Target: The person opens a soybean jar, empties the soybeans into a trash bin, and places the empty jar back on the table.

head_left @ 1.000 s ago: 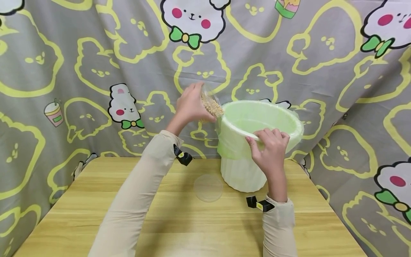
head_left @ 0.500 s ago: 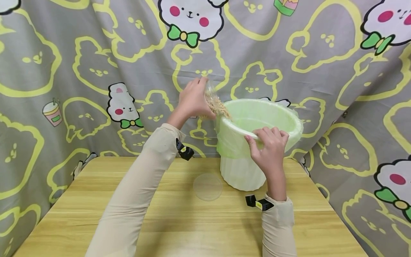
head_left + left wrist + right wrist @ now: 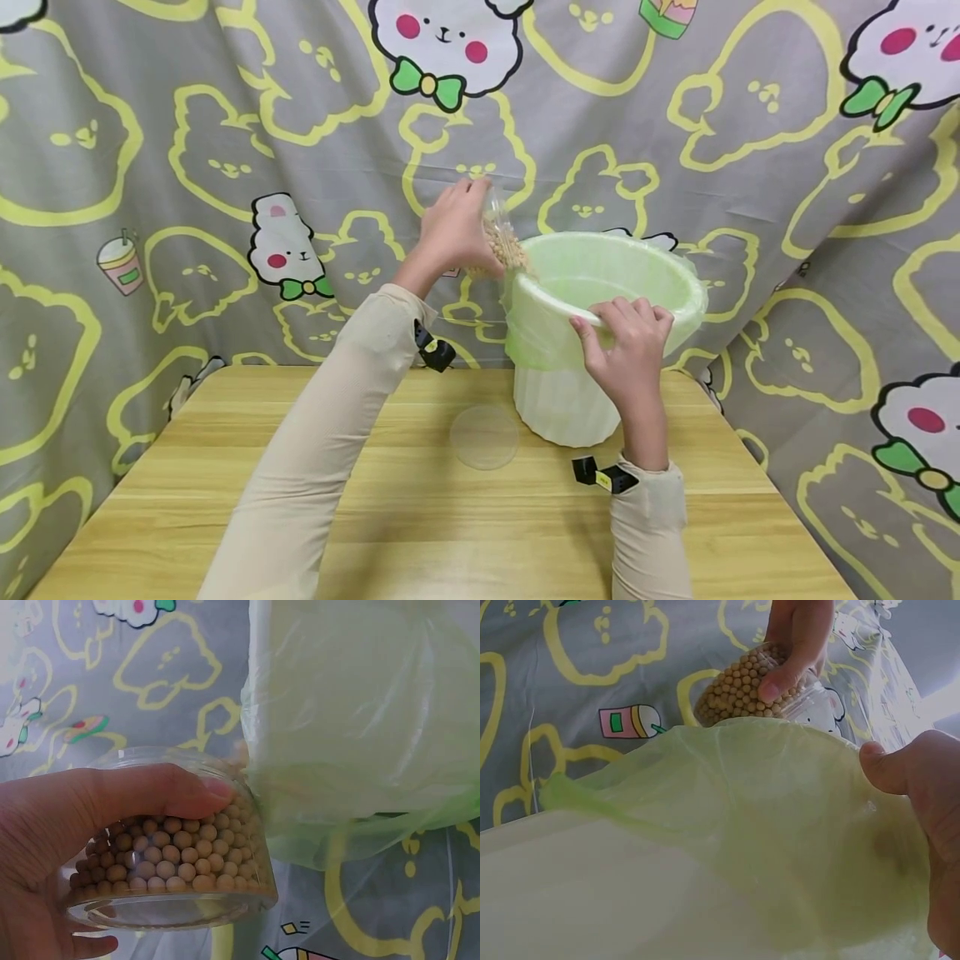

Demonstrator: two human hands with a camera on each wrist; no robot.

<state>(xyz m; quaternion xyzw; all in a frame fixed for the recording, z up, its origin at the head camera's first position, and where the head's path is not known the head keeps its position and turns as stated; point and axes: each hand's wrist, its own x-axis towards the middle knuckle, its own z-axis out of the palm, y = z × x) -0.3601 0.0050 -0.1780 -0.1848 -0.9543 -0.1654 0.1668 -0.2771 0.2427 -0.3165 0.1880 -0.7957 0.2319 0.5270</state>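
A clear plastic jar (image 3: 244, 881) partly filled with small round beige balls (image 3: 180, 855) is tilted in my left hand (image 3: 453, 235), the thumb across its side. Its mouth leans against the left rim of a white trash can (image 3: 566, 408), and balls slope toward that mouth. A thin pale green bag (image 3: 551, 333) lines the can and hangs folded over its outside. My right hand (image 3: 632, 346) grips the front rim through the bag, with the thumb outside in the head view. The can's bottom is hidden behind its front wall.
A clear round lid (image 3: 484, 437) lies flat on the wooden table (image 3: 420, 517), left of the trash can. A grey patterned curtain (image 3: 360, 100) hangs close behind the can and along both sides of the table.
My left hand has moved slightly up and right, tipping the jar further, so its mouth now overlaps the can's rim. My right hand stays on the rim.
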